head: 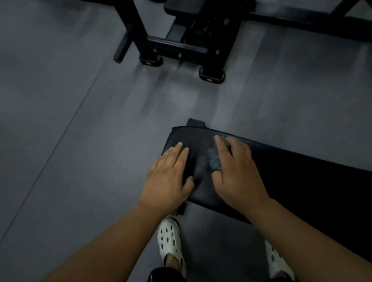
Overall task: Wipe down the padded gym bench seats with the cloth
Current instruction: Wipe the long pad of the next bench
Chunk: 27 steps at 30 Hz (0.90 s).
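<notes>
A black padded bench seat (288, 170) runs from the centre of the view to the right edge. My left hand (169, 177) lies flat with straight fingers on the seat's left end. My right hand (235, 170) presses a small dark grey cloth (214, 158) onto the pad near that same end, fingers stretched over it. Most of the cloth is hidden under the palm; only a crumpled part shows beside the thumb.
A black metal machine frame (176, 41) with two rubber feet stands on the grey floor ahead, with another black pad (185, 6) above it. A second dark frame (316, 22) runs along the top right. My feet in white perforated clogs (169, 239) stand below the bench.
</notes>
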### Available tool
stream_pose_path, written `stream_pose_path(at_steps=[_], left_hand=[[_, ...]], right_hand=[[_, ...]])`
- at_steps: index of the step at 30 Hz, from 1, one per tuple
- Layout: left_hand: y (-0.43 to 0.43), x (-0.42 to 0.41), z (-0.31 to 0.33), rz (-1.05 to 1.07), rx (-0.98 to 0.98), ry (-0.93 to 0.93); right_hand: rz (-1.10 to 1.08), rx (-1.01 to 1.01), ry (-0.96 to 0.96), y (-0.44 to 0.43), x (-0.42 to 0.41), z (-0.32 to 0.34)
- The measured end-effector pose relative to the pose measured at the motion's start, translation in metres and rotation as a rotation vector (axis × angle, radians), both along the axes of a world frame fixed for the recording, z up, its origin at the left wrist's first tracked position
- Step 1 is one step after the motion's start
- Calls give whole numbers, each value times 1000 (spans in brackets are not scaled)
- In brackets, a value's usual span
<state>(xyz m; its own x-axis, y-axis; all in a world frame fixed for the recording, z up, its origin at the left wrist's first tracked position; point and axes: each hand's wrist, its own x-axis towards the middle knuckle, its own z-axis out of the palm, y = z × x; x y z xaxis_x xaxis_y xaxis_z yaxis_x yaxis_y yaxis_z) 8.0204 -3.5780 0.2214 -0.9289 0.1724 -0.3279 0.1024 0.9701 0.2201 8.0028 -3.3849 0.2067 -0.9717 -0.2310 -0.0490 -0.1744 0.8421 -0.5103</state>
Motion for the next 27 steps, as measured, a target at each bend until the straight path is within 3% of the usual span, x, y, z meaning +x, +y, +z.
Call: stream_pose_path(at_steps=[4,8,11,17,22,24,27], left_hand=[[-46,-26,-54,-51,28,-7],[-80,-34,-107,-36,74,-20],[-93,-37,-141,-21,113,9],[-100,-46,-187,9,227,163],[-105,-41,-199,24,325,203],[-104,-35,-205,-25,344,219],[-102,-38,-214,-44,383,277]], right_hand=[[-102,99,-27,-54,-26,-61],[47,187,-186,-106,-18,-139],[31,227,-160,-119,-24,-177],[26,212,1,-137,-75,-190],[417,163,41,-99,20,-186],[353,108,29,-89,-3,-187],[147,227,61,-111,-71,-190]])
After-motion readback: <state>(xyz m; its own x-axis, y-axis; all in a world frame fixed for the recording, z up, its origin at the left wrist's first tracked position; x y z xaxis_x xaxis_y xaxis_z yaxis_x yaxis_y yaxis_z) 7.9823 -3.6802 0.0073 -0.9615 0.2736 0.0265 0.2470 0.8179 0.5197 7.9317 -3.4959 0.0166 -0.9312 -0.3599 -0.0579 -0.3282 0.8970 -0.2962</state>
